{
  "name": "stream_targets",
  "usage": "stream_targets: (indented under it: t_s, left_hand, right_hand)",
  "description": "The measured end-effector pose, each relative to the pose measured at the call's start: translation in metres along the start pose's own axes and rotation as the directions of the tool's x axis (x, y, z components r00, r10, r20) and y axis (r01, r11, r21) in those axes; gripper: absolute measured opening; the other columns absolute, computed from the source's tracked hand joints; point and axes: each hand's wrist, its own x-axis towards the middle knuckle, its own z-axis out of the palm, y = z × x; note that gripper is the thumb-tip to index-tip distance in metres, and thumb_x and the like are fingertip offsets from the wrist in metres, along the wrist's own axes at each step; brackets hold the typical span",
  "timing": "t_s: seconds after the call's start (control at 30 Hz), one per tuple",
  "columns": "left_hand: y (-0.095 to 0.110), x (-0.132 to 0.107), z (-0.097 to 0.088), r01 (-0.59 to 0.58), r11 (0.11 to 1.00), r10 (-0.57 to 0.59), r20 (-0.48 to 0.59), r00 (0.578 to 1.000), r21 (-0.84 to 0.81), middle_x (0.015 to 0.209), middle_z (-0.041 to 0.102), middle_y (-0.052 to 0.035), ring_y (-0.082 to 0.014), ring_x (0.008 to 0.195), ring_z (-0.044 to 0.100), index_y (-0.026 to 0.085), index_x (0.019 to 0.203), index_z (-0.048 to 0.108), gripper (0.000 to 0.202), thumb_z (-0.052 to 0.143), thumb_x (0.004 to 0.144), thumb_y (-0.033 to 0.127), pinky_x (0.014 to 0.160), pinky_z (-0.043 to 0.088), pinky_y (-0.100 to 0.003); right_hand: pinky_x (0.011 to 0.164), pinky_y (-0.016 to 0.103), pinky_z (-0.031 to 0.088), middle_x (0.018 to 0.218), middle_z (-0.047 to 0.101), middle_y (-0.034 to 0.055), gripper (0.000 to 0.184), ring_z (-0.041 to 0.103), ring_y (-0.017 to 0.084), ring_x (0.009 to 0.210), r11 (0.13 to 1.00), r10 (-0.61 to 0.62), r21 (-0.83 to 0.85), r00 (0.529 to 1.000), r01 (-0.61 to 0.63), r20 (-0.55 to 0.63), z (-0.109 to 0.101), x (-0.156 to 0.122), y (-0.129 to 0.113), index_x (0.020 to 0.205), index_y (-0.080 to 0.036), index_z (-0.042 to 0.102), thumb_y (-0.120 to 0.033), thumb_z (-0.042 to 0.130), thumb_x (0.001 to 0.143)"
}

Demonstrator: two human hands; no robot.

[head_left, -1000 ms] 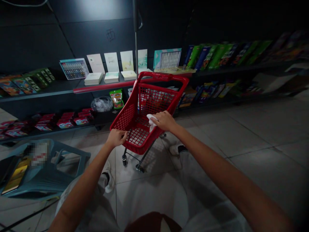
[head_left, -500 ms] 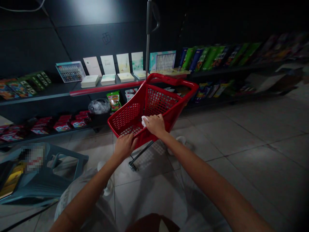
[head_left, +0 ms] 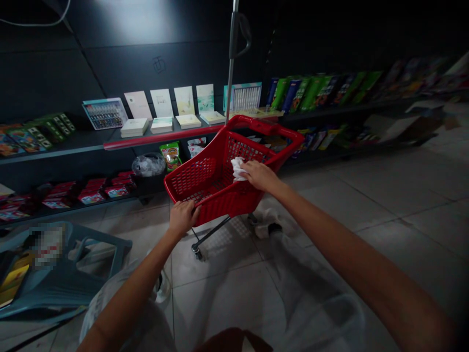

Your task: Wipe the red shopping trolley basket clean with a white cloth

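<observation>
The pale tiled floor (head_left: pixel 366 205) carries a red cart (head_left: pixel 216 181) on small wheels near the centre and a blue-grey plastic stool (head_left: pixel 73 278) at 8 o'clock. Behind the cart a dark upper shelf (head_left: pixel 73 146) runs from 9 to 2 o'clock. On it are a paint set box (head_left: pixel 105 113) at 10, white card stacks (head_left: pixel 135 127) with upright cards (head_left: pixel 161 102) behind them at 11, and green boxes (head_left: pixel 315 90) at 1. The lower shelf (head_left: pixel 73 208) holds red packets (head_left: pixel 91 190) at 9, and a clear plastic bag (head_left: pixel 148 165) just beside a green packet (head_left: pixel 170 154), nearer 11.

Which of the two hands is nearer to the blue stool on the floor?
Left. The left hand grips the near rim of the red cart, right of the blue stool; the right hand, holding a white cloth, is farther along the cart.
</observation>
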Motion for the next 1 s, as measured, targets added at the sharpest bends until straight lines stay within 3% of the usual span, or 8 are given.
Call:
stream_targets:
  t_s: [0.17, 0.27, 0.37, 0.5, 0.7, 0.83, 0.9, 1.0]
  left_hand:
    - [-0.005, 0.0, 0.001, -0.013, 1.0, 0.013, -0.016, 1.0, 0.011, 0.084, 0.072, -0.0086, -0.0245, 0.083, 0.066, 0.022, 0.088, 0.06, 0.033, 0.056, 0.102, 0.051, 0.08, 0.04, -0.037]
    - [-0.007, 0.001, 0.001, -0.037, 0.999, 0.037, -0.012, 0.999, 0.0, 0.083, 0.071, -0.0072, -0.024, 0.081, 0.065, 0.022, 0.087, 0.059, 0.032, 0.06, 0.1, 0.051, 0.08, 0.041, -0.037]
    - [-0.007, 0.0, 0.001, -0.043, 0.999, 0.043, -0.01, 0.999, -0.004, 0.083, 0.071, -0.0067, -0.0235, 0.08, 0.065, 0.022, 0.086, 0.058, 0.03, 0.061, 0.099, 0.049, 0.079, 0.04, -0.036]
    - [-0.005, 0.0, 0.003, -0.032, 0.999, 0.031, -0.031, 0.999, -0.011, 0.083, 0.07, -0.0063, -0.023, 0.081, 0.064, 0.023, 0.085, 0.057, 0.029, 0.062, 0.099, 0.047, 0.079, 0.04, -0.036]
    - [-0.003, 0.002, 0.007, -0.05, 0.998, 0.048, -0.058, 0.997, -0.032, 0.079, 0.068, -0.0055, -0.022, 0.077, 0.062, 0.022, 0.082, 0.056, 0.029, 0.064, 0.098, 0.045, 0.077, 0.039, -0.036]
    - [-0.003, 0.004, 0.007, -0.056, 0.998, 0.053, -0.068, 0.996, -0.03, 0.08, 0.067, -0.0054, -0.0225, 0.077, 0.061, 0.023, 0.083, 0.056, 0.029, 0.063, 0.098, 0.046, 0.076, 0.039, -0.036]
    - [-0.002, 0.005, 0.007, -0.06, 0.998, 0.058, -0.061, 0.996, -0.029, 0.08, 0.067, -0.0053, -0.0227, 0.078, 0.061, 0.023, 0.083, 0.056, 0.03, 0.063, 0.098, 0.048, 0.077, 0.039, -0.036]
    - [0.0, 0.006, 0.007, -0.06, 0.998, 0.058, -0.054, 0.997, -0.026, 0.08, 0.066, -0.0054, -0.0232, 0.078, 0.06, 0.023, 0.082, 0.055, 0.03, 0.062, 0.098, 0.047, 0.077, 0.04, -0.037]
  right_hand:
    - [0.092, 0.036, 0.041, 0.121, 0.069, 0.0164, 0.024, 0.056, 0.027, 0.112, 0.985, 0.06, -0.152, 0.987, -0.082, -0.146, -0.02, -0.008, 0.057, 0.119, -0.013, 0.067, -0.025, 0.056, 0.102]
    - [0.084, 0.036, 0.04, 0.11, 0.071, 0.013, 0.014, 0.056, 0.026, 0.1, 0.983, 0.035, -0.173, 0.989, -0.06, -0.145, -0.029, -0.007, 0.071, 0.106, -0.019, 0.069, -0.025, 0.064, 0.095]
    - [0.079, 0.035, 0.037, 0.104, 0.071, 0.0145, 0.011, 0.055, 0.025, 0.094, 0.987, 0.029, -0.154, 0.989, -0.052, -0.148, -0.035, -0.006, 0.072, 0.101, -0.017, 0.068, -0.025, 0.064, 0.094]
    - [0.08, 0.035, 0.038, 0.103, 0.069, 0.0164, 0.01, 0.055, 0.026, 0.097, 0.987, 0.052, -0.131, 0.965, -0.089, -0.259, -0.031, -0.016, 0.065, 0.098, -0.014, 0.065, -0.019, 0.059, 0.092]
    - [0.091, 0.038, 0.044, 0.099, 0.068, 0.0124, 0.01, 0.057, 0.029, 0.099, 0.987, 0.159, 0.043, 0.87, -0.158, -0.466, 0.006, -0.036, 0.045, 0.095, -0.019, 0.062, -0.019, 0.056, 0.088]
    - [0.098, 0.04, 0.043, 0.124, 0.067, 0.0151, 0.043, 0.056, 0.03, 0.11, 0.972, 0.234, 0.151, 0.824, -0.181, -0.516, 0.022, -0.039, 0.015, 0.129, -0.013, 0.059, -0.02, 0.056, 0.086]
    - [0.099, 0.041, 0.041, 0.131, 0.065, 0.0157, 0.058, 0.055, 0.031, 0.113, 0.967, 0.25, 0.175, 0.835, -0.186, -0.49, 0.027, -0.037, -0.003, 0.144, -0.012, 0.051, -0.019, 0.056, 0.087]
    - [0.1, 0.043, 0.038, 0.124, 0.067, 0.0139, 0.048, 0.053, 0.031, 0.111, 0.968, 0.243, 0.159, 0.883, -0.194, -0.402, 0.033, -0.034, -0.035, 0.139, -0.017, 0.061, -0.019, 0.053, 0.091]
